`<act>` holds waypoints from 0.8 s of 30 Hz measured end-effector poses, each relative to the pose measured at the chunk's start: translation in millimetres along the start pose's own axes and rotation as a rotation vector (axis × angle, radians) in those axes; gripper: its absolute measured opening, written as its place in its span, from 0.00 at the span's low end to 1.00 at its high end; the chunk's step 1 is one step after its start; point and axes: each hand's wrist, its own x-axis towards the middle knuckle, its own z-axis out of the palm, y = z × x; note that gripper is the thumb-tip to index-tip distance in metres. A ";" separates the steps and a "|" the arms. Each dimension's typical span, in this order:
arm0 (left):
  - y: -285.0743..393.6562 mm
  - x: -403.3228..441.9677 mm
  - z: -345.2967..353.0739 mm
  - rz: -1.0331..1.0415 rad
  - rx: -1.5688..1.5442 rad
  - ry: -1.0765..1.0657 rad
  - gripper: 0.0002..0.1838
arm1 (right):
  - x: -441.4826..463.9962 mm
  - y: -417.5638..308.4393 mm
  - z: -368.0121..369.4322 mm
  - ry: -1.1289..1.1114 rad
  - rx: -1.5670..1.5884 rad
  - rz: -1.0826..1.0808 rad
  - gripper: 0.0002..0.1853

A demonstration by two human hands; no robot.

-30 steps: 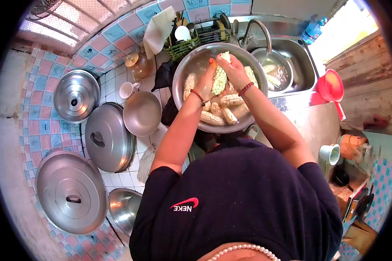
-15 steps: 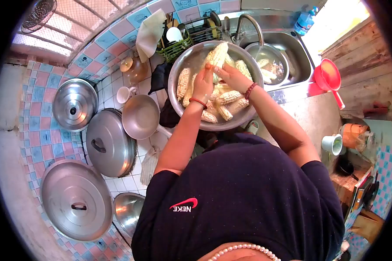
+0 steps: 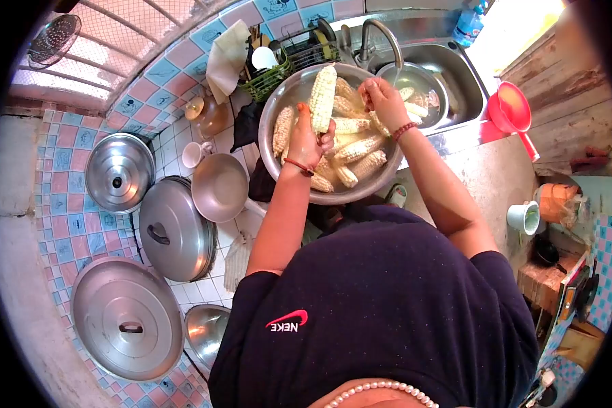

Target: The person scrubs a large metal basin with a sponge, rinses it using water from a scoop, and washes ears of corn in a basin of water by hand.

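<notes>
A wide metal basin (image 3: 268,129) holds several pale corn cobs in water. My left hand (image 3: 307,139) grips the lower part of a corn cob (image 3: 323,95), which stands roughly upright over the basin's left half. On the right side of the basin, my right hand (image 3: 382,100) is apart from that cob, its fingers drawn together above other cobs. Whatever those fingers may hold is too small to make out.
Right of the basin is a sink (image 3: 466,81) with a faucet (image 3: 396,47) and a metal bowl (image 3: 443,102). A red dipper (image 3: 510,109) sits at the sink's corner. Leftward are a dish rack (image 3: 268,85), a pan (image 3: 219,187) and large lids (image 3: 126,316).
My hands have separated: the left has kept the cob and moved it left, while the right has moved right, away from it. The camera view has shifted slightly.
</notes>
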 end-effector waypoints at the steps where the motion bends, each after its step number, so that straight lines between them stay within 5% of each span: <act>1: -0.7 -0.9 1.9 -0.002 -0.025 0.045 0.29 | -0.5 -1.8 -1.3 -0.012 -0.038 -0.008 0.10; 6: -1.1 -6.0 13.6 -0.016 0.013 0.005 0.28 | -12.4 -21.7 10.7 -0.255 -0.086 0.102 0.14; 8: -3.6 -6.2 17.8 0.045 0.161 0.056 0.26 | -17.7 -7.1 26.8 -0.299 -0.555 -0.486 0.21; 10: -10.2 -4.4 18.7 0.168 0.387 0.158 0.25 | -14.4 -4.5 26.6 -0.257 -0.911 -0.344 0.22; 16: -10.2 -0.3 12.4 0.160 0.291 0.091 0.26 | -27.6 -21.6 25.3 -0.364 -0.658 -0.375 0.20; 19: -7.1 -2.4 13.8 0.066 0.099 0.036 0.29 | -18.8 -1.6 21.9 -0.116 -0.332 -0.330 0.16; 20: -6.1 -4.1 15.3 0.030 0.031 0.027 0.30 | -22.7 -17.8 18.7 -0.034 -0.074 -0.076 0.16; 24: -2.9 -8.8 14.1 -0.002 0.012 0.040 0.30 | -14.5 -22.7 3.2 -0.092 -0.058 -0.044 0.14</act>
